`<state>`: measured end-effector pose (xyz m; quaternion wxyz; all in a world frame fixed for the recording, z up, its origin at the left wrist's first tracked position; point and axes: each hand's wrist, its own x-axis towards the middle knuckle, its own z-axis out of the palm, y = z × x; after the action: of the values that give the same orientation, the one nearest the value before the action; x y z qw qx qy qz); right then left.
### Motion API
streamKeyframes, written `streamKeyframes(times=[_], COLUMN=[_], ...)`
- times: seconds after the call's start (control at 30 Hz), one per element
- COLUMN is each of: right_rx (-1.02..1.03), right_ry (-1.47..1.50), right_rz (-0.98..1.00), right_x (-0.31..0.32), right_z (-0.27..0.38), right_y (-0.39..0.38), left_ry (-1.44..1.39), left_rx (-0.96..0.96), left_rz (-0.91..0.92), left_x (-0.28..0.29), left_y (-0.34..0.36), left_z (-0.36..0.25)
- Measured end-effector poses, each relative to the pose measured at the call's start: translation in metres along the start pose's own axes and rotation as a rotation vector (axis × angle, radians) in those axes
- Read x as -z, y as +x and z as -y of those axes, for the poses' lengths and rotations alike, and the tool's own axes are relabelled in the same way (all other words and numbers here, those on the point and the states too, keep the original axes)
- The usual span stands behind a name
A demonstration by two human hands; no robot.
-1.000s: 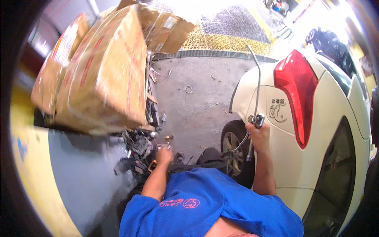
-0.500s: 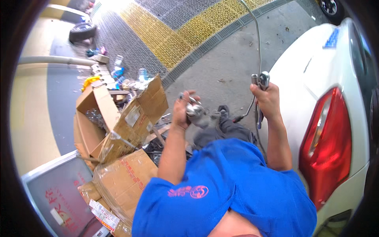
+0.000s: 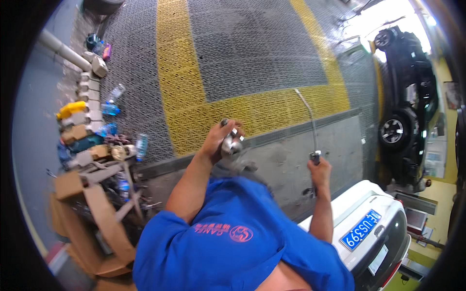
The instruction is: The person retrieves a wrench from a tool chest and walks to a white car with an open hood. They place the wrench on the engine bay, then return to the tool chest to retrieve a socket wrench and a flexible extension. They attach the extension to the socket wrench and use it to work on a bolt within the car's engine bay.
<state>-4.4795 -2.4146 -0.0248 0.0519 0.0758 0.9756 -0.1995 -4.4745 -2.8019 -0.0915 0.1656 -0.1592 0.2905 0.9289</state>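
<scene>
My left hand [image 3: 216, 140] is closed around several shiny silver metal parts [image 3: 233, 144], held in front of my chest; they are blurred, and I cannot make out their exact kind. My right hand [image 3: 320, 172], farther right, grips a ratchet wrench [image 3: 315, 156] with its silver head standing above the fist. Part of the handle shows below the hand. A thin grey hose [image 3: 312, 119] runs along the floor to just beyond the wrench head; whether it touches the hand cannot be told.
Open cardboard boxes [image 3: 109, 223] and a heap of bottles and scraps lie at my left. A white car [image 3: 359, 208] stands close on the right, with a dark vehicle [image 3: 412, 97] beyond it. Ahead lies grey and yellow grid flooring [image 3: 262, 63], edged by a grey strip.
My body and view have turned right, away from the boxes and the red tail light. Both hands keep their hold. The dark vehicle now shows far more fully.
</scene>
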Motion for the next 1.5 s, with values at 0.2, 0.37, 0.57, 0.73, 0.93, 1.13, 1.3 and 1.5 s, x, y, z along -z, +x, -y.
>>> streamKeyframes(times=[0.2, 0.37, 0.57, 0.73, 0.93, 1.13, 1.3, 1.5], right_rx=[-0.272, -0.233, -0.284, -0.015, 0.001, 0.023, 0.102, 0.028], right_ry=[-0.001, 0.025, 0.172, 0.271, 0.676, 0.807, 1.130, 0.795], right_rz=[0.093, 0.103, 0.213, 0.083, 0.140, 0.164, 0.118, 0.080], right_x=[-0.007, -0.083, -0.092, -0.054, -0.044, -0.035, -0.068, -0.088], right_z=[0.059, 0.119, 0.307, 0.497, 0.717, 0.877, 0.950, 0.984], right_y=[0.233, 0.455, 0.730, 0.960, 1.193, 1.348, 1.485, 1.665], left_ry=[0.441, 0.921, 0.143, -0.263, -0.238, -0.072, -0.108, 0.001], left_rx=[-0.242, -0.076, 0.017, -0.258, -0.228, 0.037, 0.177, 0.217], left_rz=[-0.232, -0.775, -0.937, -0.674, -0.263, 0.146, 0.310, 0.338], left_x=[-0.015, 0.145, 0.229, 0.159, 0.067, -0.061, -0.125, -0.131], left_y=[0.188, 0.375, 0.477, 0.629, 0.942, 1.178, 1.332, 1.507], left_z=[-0.272, -0.421, -0.513, -0.669, -0.861, -0.998, -1.055, -1.116])
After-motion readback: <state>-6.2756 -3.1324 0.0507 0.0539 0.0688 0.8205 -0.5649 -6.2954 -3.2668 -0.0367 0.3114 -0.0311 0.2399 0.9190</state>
